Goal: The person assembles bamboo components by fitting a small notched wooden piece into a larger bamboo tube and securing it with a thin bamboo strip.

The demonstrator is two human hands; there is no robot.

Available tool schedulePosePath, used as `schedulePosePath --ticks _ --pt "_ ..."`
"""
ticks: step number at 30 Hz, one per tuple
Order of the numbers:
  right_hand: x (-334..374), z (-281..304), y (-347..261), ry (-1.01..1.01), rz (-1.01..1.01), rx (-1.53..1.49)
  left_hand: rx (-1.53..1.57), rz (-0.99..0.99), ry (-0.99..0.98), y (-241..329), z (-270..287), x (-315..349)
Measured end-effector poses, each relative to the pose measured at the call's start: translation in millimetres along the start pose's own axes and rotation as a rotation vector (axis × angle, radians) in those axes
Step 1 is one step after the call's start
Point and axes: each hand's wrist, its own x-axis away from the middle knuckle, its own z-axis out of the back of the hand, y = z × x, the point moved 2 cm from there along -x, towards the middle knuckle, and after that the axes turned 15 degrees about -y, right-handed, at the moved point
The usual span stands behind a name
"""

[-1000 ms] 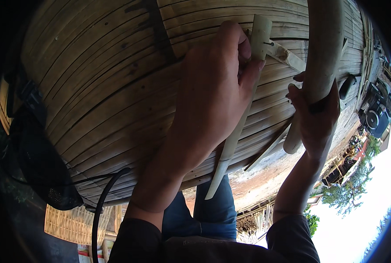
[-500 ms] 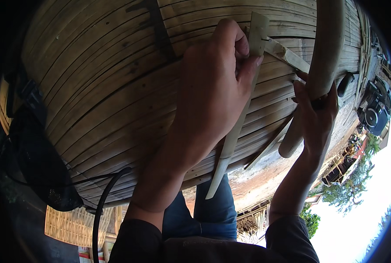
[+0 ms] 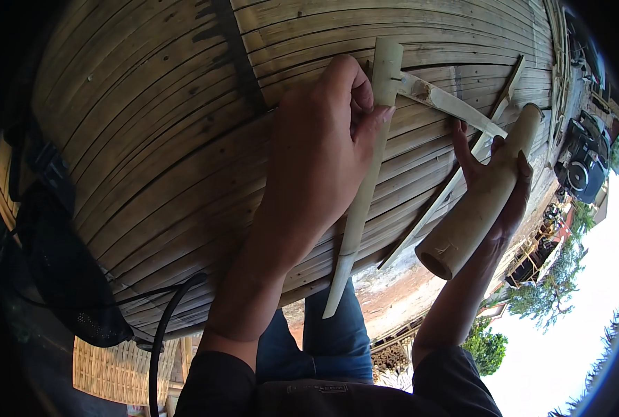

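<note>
Two hands work over a slatted bamboo floor [image 3: 150, 139]. Right hand [image 3: 493, 184], at 3 o'clock, wraps a thick bamboo tube [image 3: 480, 201], fingers curled around it. Left hand [image 3: 320, 156], at centre, pinches a long bamboo strip [image 3: 361, 201] upright, with a knife blade [image 3: 441, 103] set in its top end at 1 o'clock.

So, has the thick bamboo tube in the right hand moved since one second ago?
Yes. The thick bamboo tube in the right hand now lies lower and more tilted against the slatted bamboo floor; earlier it reached the top edge.
</note>
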Motion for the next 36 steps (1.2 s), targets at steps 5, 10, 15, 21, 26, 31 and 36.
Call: schedulePosePath --ticks 5,10,15,21,26,31,36 --pt "5.0 -8.5 10.7 0.07 0.223 0.271 -0.007 -0.008 -0.013 1.8 0.3 -1.6" --pt "-19.4 -19.6 1.5 -0.007 0.261 0.464 -0.003 0.041 -0.01 4.1 1.2 -1.0" --pt "-38.5 -31.4 -3.1 0.028 0.114 0.523 -0.026 0.048 -0.022 2.4 -0.9 0.0" --pt "-48.6 -28.5 -7.0 0.009 0.047 0.625 -0.008 0.051 0.011 1.6 -4.1 0.5" --pt "-45.9 -32.9 -14.2 0.025 -0.008 0.626 -0.035 0.074 0.07 3.9 -3.7 2.5" --pt "-29.9 -25.2 -22.1 -0.072 -0.059 0.776 -0.156 0.058 0.086 8.6 -1.4 4.5" --pt "-18.4 -19.9 -10.6 -0.112 -0.035 0.818 -0.095 0.046 0.164 6.1 -7.8 3.2"
